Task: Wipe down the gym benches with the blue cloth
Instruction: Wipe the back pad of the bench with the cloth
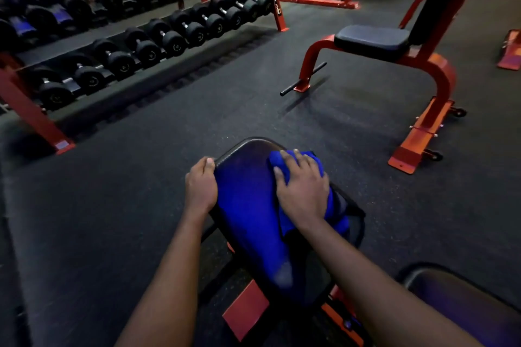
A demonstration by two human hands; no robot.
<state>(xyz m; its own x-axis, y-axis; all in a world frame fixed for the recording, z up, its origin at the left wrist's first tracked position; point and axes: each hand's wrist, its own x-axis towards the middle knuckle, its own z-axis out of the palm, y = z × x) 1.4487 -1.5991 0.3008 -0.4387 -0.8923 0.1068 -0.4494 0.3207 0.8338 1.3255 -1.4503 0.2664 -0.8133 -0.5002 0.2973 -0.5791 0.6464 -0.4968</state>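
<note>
Right now the fingers point(299, 162) of my right hand point(303, 191) lie spread and fairly flat on the cloth point(286, 222), pressing it down rather than pinching it. My left hand point(200, 186) curls its fingers round the left edge of the pad point(242, 205), thumb on top, to steady it. The cloth sits bunched on the right side of this pad, at lower centre of the frame. I judge this to be mid-wipe on this one pad. Its surface has a blue sheen, but I cannot tell which parts are already clean. A bench point(372, 39) stands at upper right, well apart from me, and another dark pad point(456, 307) shows at lower right. Nothing shows whether either has been wiped, so most of the job may be left.
</note>
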